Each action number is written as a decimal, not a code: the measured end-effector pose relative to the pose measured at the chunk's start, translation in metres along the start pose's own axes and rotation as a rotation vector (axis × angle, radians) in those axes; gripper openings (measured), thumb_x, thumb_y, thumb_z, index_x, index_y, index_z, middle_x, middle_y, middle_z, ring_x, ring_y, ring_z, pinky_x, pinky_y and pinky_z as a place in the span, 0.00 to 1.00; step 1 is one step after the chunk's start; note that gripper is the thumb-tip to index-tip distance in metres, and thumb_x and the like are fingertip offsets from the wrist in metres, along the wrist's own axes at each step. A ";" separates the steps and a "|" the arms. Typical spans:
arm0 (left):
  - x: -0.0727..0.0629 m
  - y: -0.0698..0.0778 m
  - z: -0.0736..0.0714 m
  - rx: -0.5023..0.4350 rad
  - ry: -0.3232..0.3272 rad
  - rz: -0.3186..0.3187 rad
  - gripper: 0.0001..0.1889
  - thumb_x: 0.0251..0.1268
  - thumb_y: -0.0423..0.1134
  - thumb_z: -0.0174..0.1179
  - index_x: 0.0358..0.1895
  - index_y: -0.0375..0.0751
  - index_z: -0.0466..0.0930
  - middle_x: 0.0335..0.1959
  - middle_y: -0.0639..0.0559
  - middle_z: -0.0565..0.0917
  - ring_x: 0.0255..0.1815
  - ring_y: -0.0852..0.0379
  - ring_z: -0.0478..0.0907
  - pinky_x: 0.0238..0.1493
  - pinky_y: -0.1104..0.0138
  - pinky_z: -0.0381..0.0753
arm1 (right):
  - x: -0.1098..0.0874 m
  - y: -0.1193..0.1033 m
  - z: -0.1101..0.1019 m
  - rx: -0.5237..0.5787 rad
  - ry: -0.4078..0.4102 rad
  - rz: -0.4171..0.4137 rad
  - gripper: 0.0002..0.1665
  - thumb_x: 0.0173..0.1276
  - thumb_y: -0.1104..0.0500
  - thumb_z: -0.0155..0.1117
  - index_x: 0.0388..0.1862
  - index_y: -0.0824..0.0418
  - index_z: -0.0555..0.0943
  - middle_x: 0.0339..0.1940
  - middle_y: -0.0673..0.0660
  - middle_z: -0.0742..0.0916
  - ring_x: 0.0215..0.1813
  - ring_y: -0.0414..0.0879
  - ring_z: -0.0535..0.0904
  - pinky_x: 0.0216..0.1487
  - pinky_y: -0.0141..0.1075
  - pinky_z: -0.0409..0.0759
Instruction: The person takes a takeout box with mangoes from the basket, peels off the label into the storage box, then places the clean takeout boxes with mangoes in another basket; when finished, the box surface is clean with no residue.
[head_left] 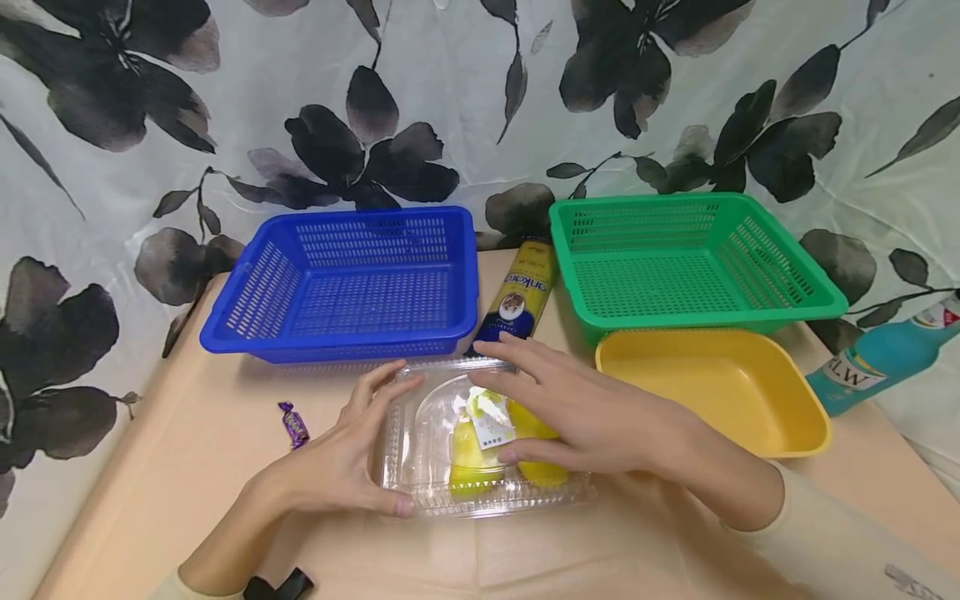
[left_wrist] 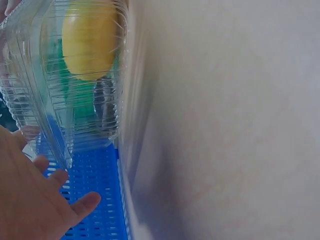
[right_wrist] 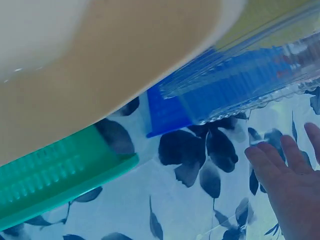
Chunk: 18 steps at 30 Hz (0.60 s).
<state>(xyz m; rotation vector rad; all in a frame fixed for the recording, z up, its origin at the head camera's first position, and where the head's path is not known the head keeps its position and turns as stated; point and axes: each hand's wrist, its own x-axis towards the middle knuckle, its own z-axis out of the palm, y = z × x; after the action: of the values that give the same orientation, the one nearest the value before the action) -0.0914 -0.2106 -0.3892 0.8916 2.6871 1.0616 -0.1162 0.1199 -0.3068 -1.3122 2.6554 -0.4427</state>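
A clear plastic clamshell box (head_left: 427,392) with a ribbed rim sits on the table in the head view, its lid down. Inside lie two yellow fruits, one (head_left: 471,471) on the left and a rounder one (head_left: 543,473) partly under my right hand. A white printed label (head_left: 491,419) shows through the lid. My left hand (head_left: 333,467) is spread along the box's left side, thumb at the front corner, fingers straight. Over the lid's right part reaches my right hand (head_left: 573,408), fingers extended. In the left wrist view, a fruit (left_wrist: 90,40) shows through the box wall.
Behind the box stand a blue basket (head_left: 337,348) and a green basket (head_left: 712,321), with an "ankara" packet (head_left: 528,275) between them. A yellow tray (head_left: 697,383) and a teal bottle (head_left: 892,358) are on the right. A purple wrapped candy (head_left: 294,425) lies left.
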 end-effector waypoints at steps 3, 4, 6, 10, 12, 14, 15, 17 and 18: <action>0.000 0.000 0.001 -0.004 -0.001 -0.004 0.69 0.36 0.66 0.81 0.83 0.60 0.45 0.83 0.44 0.38 0.82 0.34 0.43 0.68 0.25 0.57 | 0.005 0.000 0.001 -0.022 -0.010 -0.021 0.45 0.71 0.24 0.50 0.81 0.40 0.63 0.86 0.43 0.55 0.86 0.49 0.47 0.80 0.56 0.59; 0.000 0.000 0.002 -0.003 -0.003 -0.001 0.69 0.37 0.66 0.81 0.83 0.60 0.45 0.83 0.43 0.38 0.82 0.33 0.43 0.68 0.25 0.57 | 0.007 0.000 0.002 -0.029 -0.010 -0.032 0.44 0.72 0.26 0.53 0.81 0.42 0.65 0.85 0.45 0.57 0.86 0.50 0.49 0.80 0.56 0.59; 0.000 -0.002 0.003 0.000 -0.005 0.005 0.69 0.37 0.66 0.81 0.83 0.59 0.45 0.83 0.43 0.37 0.82 0.32 0.43 0.68 0.25 0.57 | 0.011 0.000 0.004 -0.049 -0.003 -0.059 0.42 0.71 0.30 0.60 0.78 0.45 0.68 0.84 0.48 0.62 0.85 0.52 0.53 0.79 0.56 0.61; -0.001 -0.002 0.002 0.003 -0.009 0.011 0.69 0.38 0.65 0.81 0.83 0.58 0.44 0.83 0.43 0.37 0.81 0.31 0.43 0.67 0.25 0.58 | 0.020 -0.004 0.007 -0.156 0.001 -0.084 0.40 0.68 0.35 0.68 0.74 0.49 0.73 0.78 0.52 0.72 0.81 0.57 0.61 0.76 0.57 0.66; -0.001 -0.001 0.001 0.006 -0.008 0.008 0.68 0.38 0.65 0.81 0.83 0.58 0.45 0.83 0.43 0.37 0.82 0.33 0.43 0.68 0.26 0.58 | 0.025 -0.008 0.009 -0.222 -0.012 -0.081 0.40 0.67 0.34 0.68 0.73 0.50 0.75 0.76 0.53 0.75 0.80 0.58 0.64 0.74 0.58 0.69; 0.000 0.000 0.000 0.008 -0.006 0.009 0.68 0.38 0.66 0.80 0.83 0.58 0.45 0.83 0.43 0.38 0.82 0.34 0.43 0.69 0.27 0.57 | 0.028 -0.012 0.011 -0.275 -0.026 -0.077 0.40 0.67 0.34 0.69 0.72 0.51 0.76 0.75 0.54 0.76 0.78 0.59 0.67 0.72 0.58 0.72; -0.001 0.000 0.000 0.010 -0.007 0.010 0.68 0.38 0.66 0.80 0.83 0.58 0.45 0.83 0.44 0.38 0.82 0.35 0.42 0.70 0.27 0.57 | 0.030 -0.014 0.012 -0.292 -0.032 -0.075 0.40 0.67 0.34 0.68 0.72 0.51 0.76 0.75 0.54 0.77 0.77 0.58 0.68 0.71 0.58 0.73; -0.001 0.001 0.000 0.010 -0.005 0.010 0.68 0.38 0.67 0.80 0.83 0.59 0.46 0.83 0.44 0.38 0.82 0.36 0.42 0.70 0.27 0.57 | 0.032 -0.016 0.014 -0.315 -0.037 -0.075 0.40 0.67 0.34 0.68 0.71 0.52 0.77 0.74 0.54 0.77 0.76 0.57 0.70 0.71 0.56 0.74; -0.001 0.001 0.000 0.008 -0.004 0.010 0.68 0.38 0.67 0.80 0.83 0.58 0.46 0.83 0.44 0.38 0.82 0.36 0.42 0.70 0.27 0.56 | 0.033 -0.017 0.014 -0.323 -0.038 -0.076 0.40 0.67 0.34 0.68 0.71 0.52 0.76 0.74 0.54 0.77 0.75 0.57 0.71 0.71 0.55 0.74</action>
<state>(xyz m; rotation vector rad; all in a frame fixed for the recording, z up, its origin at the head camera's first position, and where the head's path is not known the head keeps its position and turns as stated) -0.0903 -0.2105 -0.3889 0.9084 2.6882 1.0511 -0.1201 0.0813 -0.3148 -1.4927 2.7345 0.0076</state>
